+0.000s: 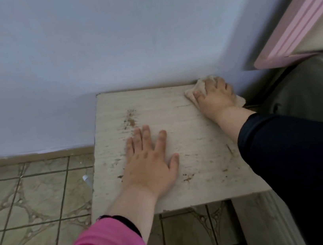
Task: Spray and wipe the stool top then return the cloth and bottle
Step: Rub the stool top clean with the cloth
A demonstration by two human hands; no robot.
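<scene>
left hand (151,165) flat on the stool top (187,122), fingers spread, right hand (216,96) stretched to the far corner, pressing down on the cloth (194,90)

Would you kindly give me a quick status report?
Right hand pressing cloth on stool top, far right corner. Left hand flat, empty, bracing. Spray bottle unseen. Nothing obstructing.

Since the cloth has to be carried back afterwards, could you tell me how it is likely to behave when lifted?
The cloth is crumpled under the right hand, with folds poking out on both sides, so it is probably soft and would droop when lifted. It bunches small beneath one palm, so it is likely light. Pressed on the stool top, it probably drags along rather than sliding freely.
</scene>
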